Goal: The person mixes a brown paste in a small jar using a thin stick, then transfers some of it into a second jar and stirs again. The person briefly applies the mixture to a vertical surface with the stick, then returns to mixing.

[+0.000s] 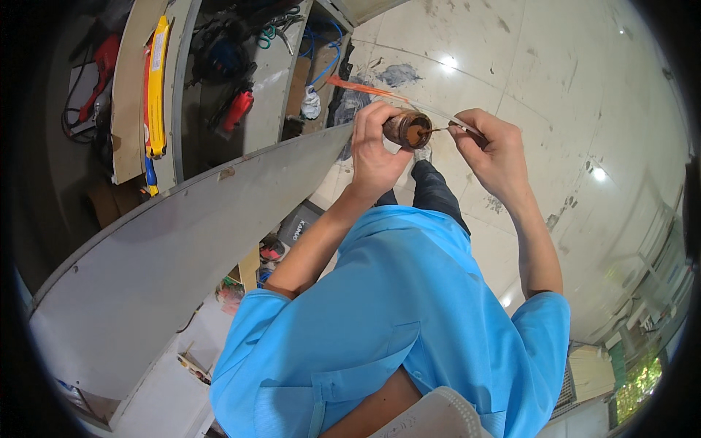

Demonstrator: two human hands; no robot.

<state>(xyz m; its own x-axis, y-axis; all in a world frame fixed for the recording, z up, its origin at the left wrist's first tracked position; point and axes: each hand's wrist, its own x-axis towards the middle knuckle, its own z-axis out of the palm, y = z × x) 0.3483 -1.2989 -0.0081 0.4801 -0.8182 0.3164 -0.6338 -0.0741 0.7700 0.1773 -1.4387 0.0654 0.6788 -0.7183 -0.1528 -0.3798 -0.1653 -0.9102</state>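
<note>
In front of my body my left hand is wrapped round a small jar tilted with its mouth toward my right. Brown stuff coats the inside of the jar. The right hand pinches a thin stick, perhaps a fine brush, whose far end reaches into the jar's mouth; its tip is hidden there. Just beyond the jar runs a narrow orange-red strip, which turns pale toward my right fingers. Whether those fingers also touch the strip I cannot tell.
A grey panel curves along my left. Beyond it, open shelves hold a yellow-and-red long box, a red tool, green-handled scissors and a blue cable. The tiled floor has dark stains.
</note>
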